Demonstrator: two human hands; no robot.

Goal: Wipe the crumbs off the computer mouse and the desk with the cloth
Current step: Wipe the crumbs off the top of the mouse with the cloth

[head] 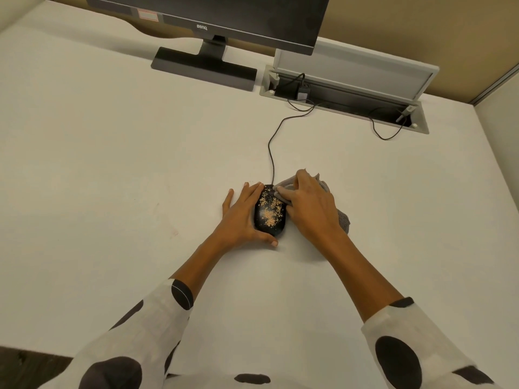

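A black computer mouse (270, 213) lies on the white desk (112, 164), its top speckled with tan crumbs. My left hand (243, 214) grips its left side, thumb curled round the near end. My right hand (309, 206) presses a grey cloth (344, 220) against the mouse's far right corner. Most of the cloth is hidden under that hand; its edges stick out beyond the fingers and behind the wrist.
The mouse cable (271, 153) runs back to an open cable tray (345, 99) set in the desk at the back right. A black monitor (207, 18) on its stand (205, 67) is at the back. The desk's near edge (36, 352) shows at lower left.
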